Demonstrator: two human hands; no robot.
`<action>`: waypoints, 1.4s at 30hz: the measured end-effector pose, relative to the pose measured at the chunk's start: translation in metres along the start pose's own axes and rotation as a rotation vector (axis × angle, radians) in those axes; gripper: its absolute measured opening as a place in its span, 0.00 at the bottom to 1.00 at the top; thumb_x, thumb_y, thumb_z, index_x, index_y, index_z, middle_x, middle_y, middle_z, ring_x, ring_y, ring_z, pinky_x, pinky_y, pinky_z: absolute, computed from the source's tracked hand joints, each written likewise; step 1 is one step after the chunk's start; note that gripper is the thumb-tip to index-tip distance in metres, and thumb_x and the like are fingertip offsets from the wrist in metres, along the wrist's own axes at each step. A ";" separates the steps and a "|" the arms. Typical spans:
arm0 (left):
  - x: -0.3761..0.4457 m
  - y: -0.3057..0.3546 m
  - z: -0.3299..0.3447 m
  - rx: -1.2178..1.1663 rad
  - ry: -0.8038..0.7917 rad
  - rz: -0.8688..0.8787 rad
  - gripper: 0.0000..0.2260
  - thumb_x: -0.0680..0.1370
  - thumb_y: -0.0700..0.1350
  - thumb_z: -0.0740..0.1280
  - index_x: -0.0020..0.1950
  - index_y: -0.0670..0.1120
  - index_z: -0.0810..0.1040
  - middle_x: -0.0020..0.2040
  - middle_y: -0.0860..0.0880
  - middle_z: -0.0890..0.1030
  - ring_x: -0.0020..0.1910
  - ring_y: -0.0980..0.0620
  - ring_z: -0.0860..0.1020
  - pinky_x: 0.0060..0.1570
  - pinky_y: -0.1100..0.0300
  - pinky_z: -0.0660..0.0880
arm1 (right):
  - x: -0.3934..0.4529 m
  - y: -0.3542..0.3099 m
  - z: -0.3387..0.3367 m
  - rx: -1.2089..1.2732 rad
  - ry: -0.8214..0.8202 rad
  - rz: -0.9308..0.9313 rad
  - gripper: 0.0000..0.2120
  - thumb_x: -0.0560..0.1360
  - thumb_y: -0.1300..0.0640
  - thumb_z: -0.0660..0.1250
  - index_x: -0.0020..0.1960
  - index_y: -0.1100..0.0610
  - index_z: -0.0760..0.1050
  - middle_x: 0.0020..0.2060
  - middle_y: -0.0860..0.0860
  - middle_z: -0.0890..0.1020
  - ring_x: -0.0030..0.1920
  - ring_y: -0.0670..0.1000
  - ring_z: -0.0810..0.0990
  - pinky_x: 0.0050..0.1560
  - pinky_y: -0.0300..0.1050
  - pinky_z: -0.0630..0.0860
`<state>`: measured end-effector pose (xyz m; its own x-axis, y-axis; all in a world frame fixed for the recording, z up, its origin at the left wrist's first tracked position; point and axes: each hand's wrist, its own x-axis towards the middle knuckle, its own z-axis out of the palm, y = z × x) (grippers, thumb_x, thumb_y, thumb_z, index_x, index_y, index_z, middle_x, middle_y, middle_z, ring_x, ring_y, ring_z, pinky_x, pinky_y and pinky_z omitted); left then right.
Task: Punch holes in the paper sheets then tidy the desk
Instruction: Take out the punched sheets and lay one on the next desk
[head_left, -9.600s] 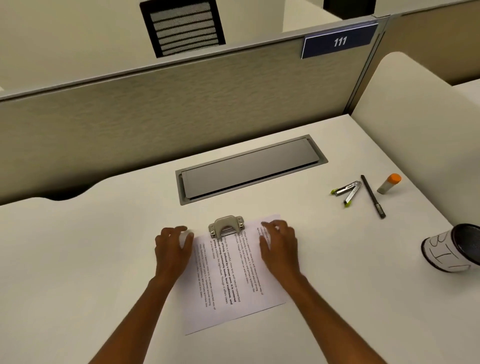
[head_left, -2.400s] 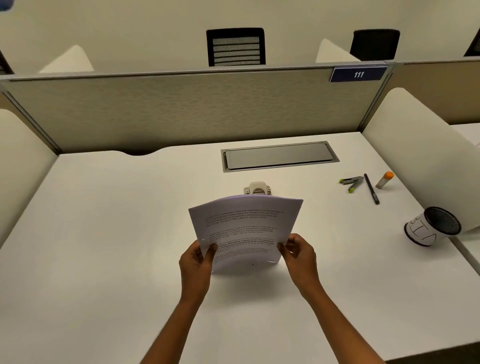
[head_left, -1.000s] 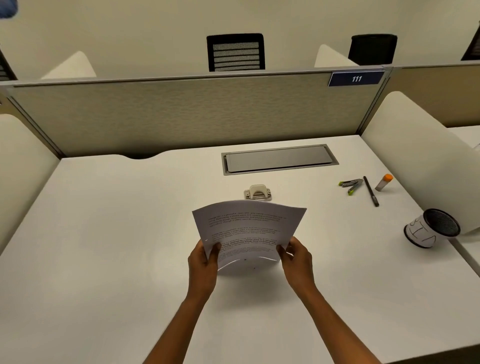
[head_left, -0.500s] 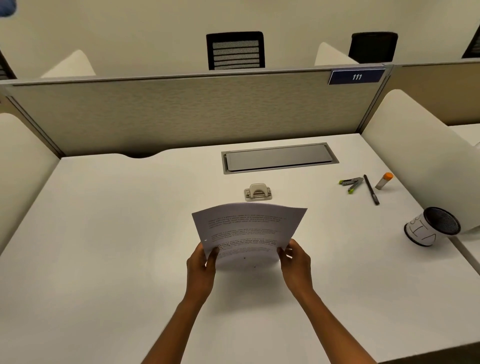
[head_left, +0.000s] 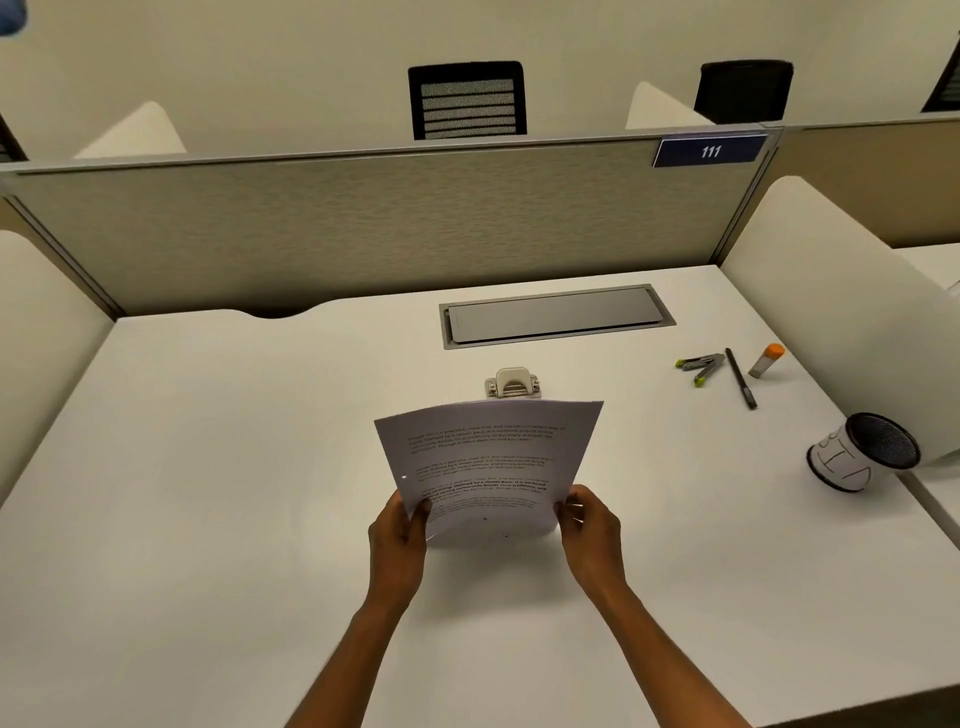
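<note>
Two hands hold one stack of white printed paper sheets upright above the white desk. My left hand pinches the stack's lower left corner, thumb on the front; a punched hole shows on the left edge just above it. My right hand grips the lower right corner, fingers curled round the edge. Just behind the sheets' top edge, the small beige and metal hole punch sits on the desk. Further right lie a grey stapler with green tips, a black pen and an orange-capped glue stick. Nearest the right edge, a black mesh cup wrapped in white paper lies tipped on its side.
</note>
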<state>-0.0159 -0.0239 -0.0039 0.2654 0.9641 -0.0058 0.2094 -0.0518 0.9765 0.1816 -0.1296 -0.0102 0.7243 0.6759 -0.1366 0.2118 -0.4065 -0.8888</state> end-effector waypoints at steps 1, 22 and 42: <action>0.000 -0.001 0.000 0.000 0.013 0.001 0.08 0.81 0.39 0.63 0.57 0.47 0.78 0.52 0.52 0.83 0.50 0.56 0.81 0.49 0.61 0.79 | 0.000 0.001 -0.001 -0.005 0.002 -0.002 0.08 0.78 0.62 0.66 0.46 0.49 0.75 0.40 0.39 0.79 0.41 0.42 0.80 0.36 0.26 0.73; 0.027 0.011 -0.014 -0.157 -0.044 -0.303 0.02 0.76 0.39 0.70 0.47 0.41 0.82 0.43 0.47 0.86 0.42 0.46 0.84 0.41 0.55 0.81 | 0.032 -0.009 -0.030 0.013 -0.169 0.110 0.10 0.75 0.62 0.69 0.55 0.54 0.81 0.45 0.47 0.85 0.45 0.50 0.84 0.51 0.49 0.81; 0.003 -0.008 -0.010 -0.168 -0.066 -0.482 0.07 0.80 0.41 0.66 0.48 0.40 0.83 0.48 0.42 0.85 0.45 0.41 0.82 0.45 0.47 0.77 | 0.027 0.023 -0.040 0.192 -0.284 0.277 0.11 0.74 0.64 0.71 0.56 0.59 0.81 0.46 0.51 0.86 0.46 0.51 0.85 0.49 0.49 0.82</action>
<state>-0.0260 -0.0184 -0.0101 0.2360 0.8493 -0.4723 0.1702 0.4424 0.8805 0.2323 -0.1447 -0.0170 0.5215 0.7105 -0.4724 -0.1106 -0.4927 -0.8631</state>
